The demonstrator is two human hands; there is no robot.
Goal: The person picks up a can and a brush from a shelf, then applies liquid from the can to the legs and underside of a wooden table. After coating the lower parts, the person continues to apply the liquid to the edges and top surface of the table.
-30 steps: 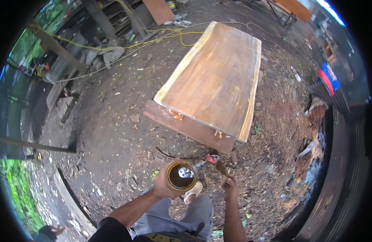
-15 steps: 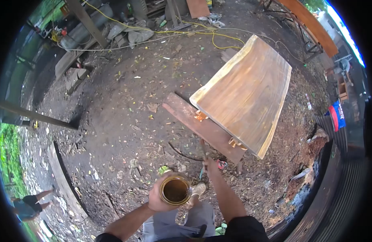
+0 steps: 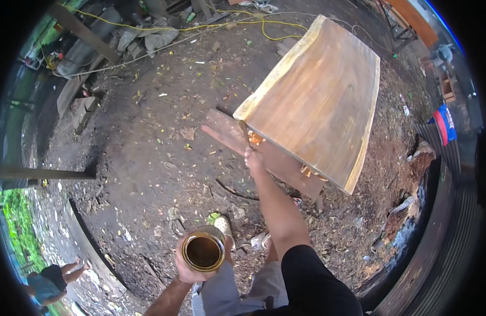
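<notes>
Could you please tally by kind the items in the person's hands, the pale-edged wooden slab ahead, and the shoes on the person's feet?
Jar, in the left hand: 1
Brush-like tool, in the right hand: 1
Wooden slab: 1
Shoes: 2
Total: 5

head: single head-worn fisheye camera | looks forward and steeply down | glass jar [image 3: 203, 252] near, live-edge wooden slab [image 3: 319, 100] farther off
</notes>
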